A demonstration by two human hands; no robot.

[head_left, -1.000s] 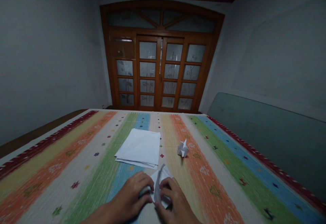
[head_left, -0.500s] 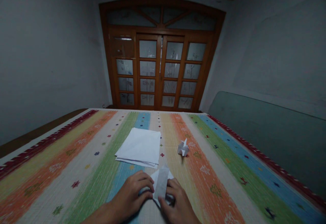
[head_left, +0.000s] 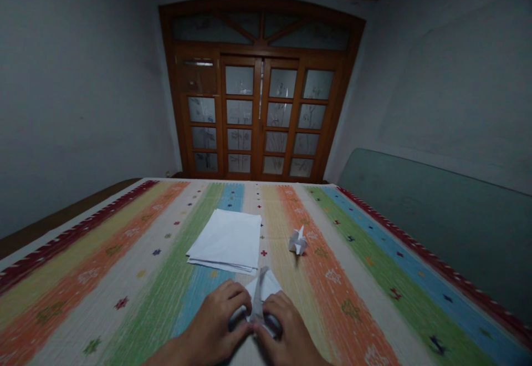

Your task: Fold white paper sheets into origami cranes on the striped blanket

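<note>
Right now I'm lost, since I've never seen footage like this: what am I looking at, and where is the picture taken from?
There is no machine here. These are a person's own bare hands, seen through a camera worn on their head, which looks forward and down. The left hand and the right hand together hold a folded sheet of paper against a striped cloth. Farther along the cloth lie a stack of white paper and a small folded paper figure. Beyond them stand wooden doors with glass panes.
</note>
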